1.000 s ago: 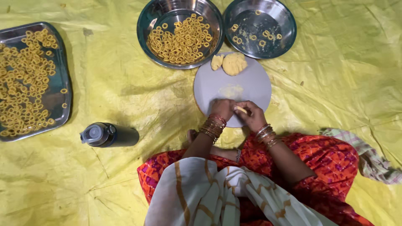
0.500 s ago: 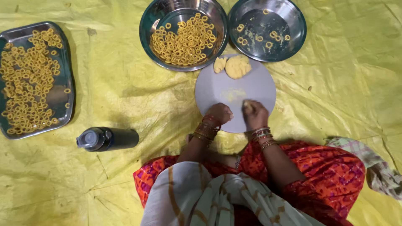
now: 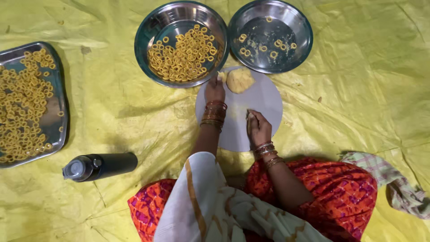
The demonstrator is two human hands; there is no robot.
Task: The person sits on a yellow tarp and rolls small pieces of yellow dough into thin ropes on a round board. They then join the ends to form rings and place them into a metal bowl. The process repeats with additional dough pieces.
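Left hand (image 3: 215,91): fingers closed on the dough lump (image 3: 240,79) at the far edge of the round board (image 3: 264,107); best pinched off small. Right hand (image 3: 257,127): curled on a thin dough strip (image 3: 249,117) mid-board; likely wants light, even rolling.

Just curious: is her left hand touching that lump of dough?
Cannot tell. In the head view, the left hand reaches beside the dough lump; contact isn't plainly visible.

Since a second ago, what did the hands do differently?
The left hand left the right one and reached up the round board to the dough lump. The right hand stayed low on the board, a dough bit at its fingertips. The bowls, tray and bottle lie as before.
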